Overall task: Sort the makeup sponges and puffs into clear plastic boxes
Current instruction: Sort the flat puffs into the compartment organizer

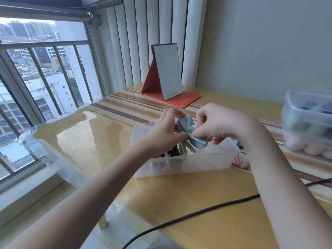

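Observation:
Both my hands hold pale blue makeup puffs (pixel 186 125) with ribbon straps just above a clear plastic divided box (pixel 188 161) in the middle of the table. My left hand (pixel 165 131) grips the puffs from the left, its fingers curled over their top edge. My right hand (pixel 218 124) pinches one puff from the right, thumb on its lower face. Several more puffs stand upright in the box's compartments beneath my hands. At the right edge two stacked clear boxes (pixel 309 123) hold dark and greenish sponges on top and pink sponges below.
A red folding mirror (pixel 167 74) stands at the back of the table. A black cable (pixel 197 212) runs across the near table. A pink patterned item (pixel 240 161) lies right of the divided box. The table's glass edge and a window are to the left.

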Tool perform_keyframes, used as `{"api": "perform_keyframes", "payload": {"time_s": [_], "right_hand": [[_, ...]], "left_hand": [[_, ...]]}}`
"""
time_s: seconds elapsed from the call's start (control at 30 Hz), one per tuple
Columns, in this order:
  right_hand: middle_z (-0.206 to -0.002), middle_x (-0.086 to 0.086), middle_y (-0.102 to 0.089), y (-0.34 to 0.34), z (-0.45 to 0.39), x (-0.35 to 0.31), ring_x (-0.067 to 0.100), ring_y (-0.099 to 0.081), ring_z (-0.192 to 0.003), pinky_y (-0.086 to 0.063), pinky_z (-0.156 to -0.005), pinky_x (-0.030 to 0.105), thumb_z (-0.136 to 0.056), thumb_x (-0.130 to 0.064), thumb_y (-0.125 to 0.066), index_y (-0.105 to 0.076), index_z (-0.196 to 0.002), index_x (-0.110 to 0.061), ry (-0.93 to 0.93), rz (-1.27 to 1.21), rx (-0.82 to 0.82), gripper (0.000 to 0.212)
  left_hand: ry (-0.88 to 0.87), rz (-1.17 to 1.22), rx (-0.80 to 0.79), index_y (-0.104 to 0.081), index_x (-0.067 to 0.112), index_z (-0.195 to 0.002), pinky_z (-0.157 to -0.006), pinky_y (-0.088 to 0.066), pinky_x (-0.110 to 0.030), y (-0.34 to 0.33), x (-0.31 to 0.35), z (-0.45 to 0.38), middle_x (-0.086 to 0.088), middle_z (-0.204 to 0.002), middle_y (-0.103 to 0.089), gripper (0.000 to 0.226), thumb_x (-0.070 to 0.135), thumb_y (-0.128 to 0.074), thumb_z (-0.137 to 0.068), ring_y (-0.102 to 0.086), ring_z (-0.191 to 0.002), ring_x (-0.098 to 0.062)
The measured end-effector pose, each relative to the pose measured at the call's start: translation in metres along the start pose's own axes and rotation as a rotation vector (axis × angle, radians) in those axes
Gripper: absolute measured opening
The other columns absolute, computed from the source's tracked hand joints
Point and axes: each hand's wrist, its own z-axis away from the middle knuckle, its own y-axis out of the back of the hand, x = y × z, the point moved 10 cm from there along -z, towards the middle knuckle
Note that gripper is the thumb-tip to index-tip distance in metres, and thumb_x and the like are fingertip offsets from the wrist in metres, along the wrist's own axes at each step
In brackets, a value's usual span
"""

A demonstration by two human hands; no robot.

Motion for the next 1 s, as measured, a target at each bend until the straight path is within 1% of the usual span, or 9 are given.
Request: {"api": "perform_keyframes", "payload": {"time_s": [0.1, 0.23, 0.43, 0.53, 0.63, 0.73, 0.83, 0.97, 1.0], "right_hand": [[-0.059, 0.009, -0.055, -0.011, -0.002, -0.008, 0.02, -0.055, -0.044, -0.052, -0.049, 0.026, -0.08, -0.003, -0.066, -0.047, -0.067, -0.012, 0.019, 0.048, -0.008, 0.024], [-0.06, 0.013, -0.059, -0.018, -0.004, -0.004, 0.027, -0.061, -0.053, -0.059, -0.061, 0.034, -0.079, -0.001, -0.066, -0.049, -0.07, -0.009, 0.001, 0.044, -0.051, 0.021], [-0.071, 0.011, -0.066, -0.03, -0.005, -0.001, 0.027, -0.071, -0.069, -0.054, -0.052, 0.025, -0.079, -0.018, -0.079, -0.059, -0.073, -0.009, -0.01, 0.074, -0.143, 0.023], [-0.074, 0.008, -0.065, -0.032, -0.009, 0.002, 0.02, -0.061, -0.059, -0.045, -0.042, 0.02, -0.08, -0.025, -0.078, -0.057, -0.074, -0.013, -0.004, 0.057, -0.139, 0.025], [-0.07, 0.006, -0.061, -0.027, -0.008, 0.003, 0.014, -0.054, -0.051, -0.04, -0.038, 0.017, -0.084, -0.023, -0.074, -0.058, -0.084, -0.014, 0.0, 0.013, -0.143, 0.018], [-0.068, 0.003, -0.058, -0.024, -0.006, 0.007, 0.003, -0.047, -0.037, -0.034, -0.036, 0.016, -0.088, -0.017, -0.068, -0.058, -0.092, -0.017, 0.008, 0.015, -0.189, 0.011], [-0.085, 0.01, -0.062, -0.025, -0.008, 0.014, 0.01, -0.046, -0.05, -0.035, -0.039, 0.019, -0.088, -0.016, -0.068, -0.055, -0.092, -0.023, -0.017, 0.022, -0.216, 0.015], [-0.05, -0.011, -0.063, -0.024, -0.01, 0.011, 0.011, -0.043, -0.05, -0.034, -0.038, 0.016, -0.082, -0.029, -0.075, -0.061, -0.082, -0.016, -0.014, 0.006, -0.151, 0.019], [-0.051, -0.011, -0.064, -0.024, -0.01, 0.009, 0.011, -0.043, -0.049, -0.033, -0.038, 0.016, -0.081, -0.03, -0.076, -0.062, -0.078, -0.015, -0.006, -0.005, -0.134, 0.02]], "left_hand": [[-0.008, 0.004, 0.013, -0.043, 0.019, -0.112, -0.087, -0.052, -0.03, 0.001, 0.0, 0.0, 0.002, -0.117, -0.041, 0.04, 0.005, -0.065, -0.081, -0.058, -0.103, -0.021], [0.012, 0.015, 0.02, -0.044, 0.019, -0.111, -0.087, -0.053, -0.039, 0.001, -0.001, 0.0, 0.003, -0.114, -0.042, 0.04, 0.003, -0.062, -0.08, -0.061, -0.098, -0.024], [-0.028, -0.021, 0.094, -0.043, 0.017, -0.111, -0.087, -0.054, -0.036, 0.008, 0.004, 0.0, 0.0, -0.118, -0.042, 0.04, 0.003, -0.065, -0.081, -0.062, -0.098, -0.021], [-0.026, -0.005, 0.176, -0.044, 0.012, -0.115, -0.086, -0.055, -0.034, 0.019, 0.005, 0.001, -0.003, -0.121, -0.044, 0.039, 0.005, -0.064, -0.083, -0.065, -0.093, -0.018], [-0.034, 0.02, 0.145, -0.044, 0.011, -0.116, -0.083, -0.056, -0.035, 0.016, 0.007, 0.003, -0.005, -0.123, -0.046, 0.037, 0.002, -0.061, -0.084, -0.067, -0.088, -0.015], [-0.055, 0.058, 0.16, -0.043, 0.012, -0.116, -0.078, -0.057, -0.025, 0.018, 0.011, 0.004, -0.007, -0.126, -0.046, 0.035, 0.002, -0.06, -0.087, -0.069, -0.083, -0.009], [-0.082, 0.09, 0.196, -0.041, 0.015, -0.116, -0.076, -0.055, -0.016, 0.023, 0.016, 0.006, -0.011, -0.127, -0.047, 0.035, 0.004, -0.06, -0.088, -0.07, -0.084, -0.009], [-0.088, 0.072, 0.186, -0.042, 0.012, -0.117, -0.076, -0.055, -0.016, 0.022, 0.018, 0.006, -0.01, -0.128, -0.047, 0.037, 0.003, -0.061, -0.087, -0.069, -0.085, -0.009], [-0.087, 0.069, 0.191, -0.042, 0.012, -0.117, -0.076, -0.055, -0.016, 0.022, 0.017, 0.006, -0.01, -0.128, -0.047, 0.038, 0.003, -0.062, -0.086, -0.069, -0.085, -0.009]]}}
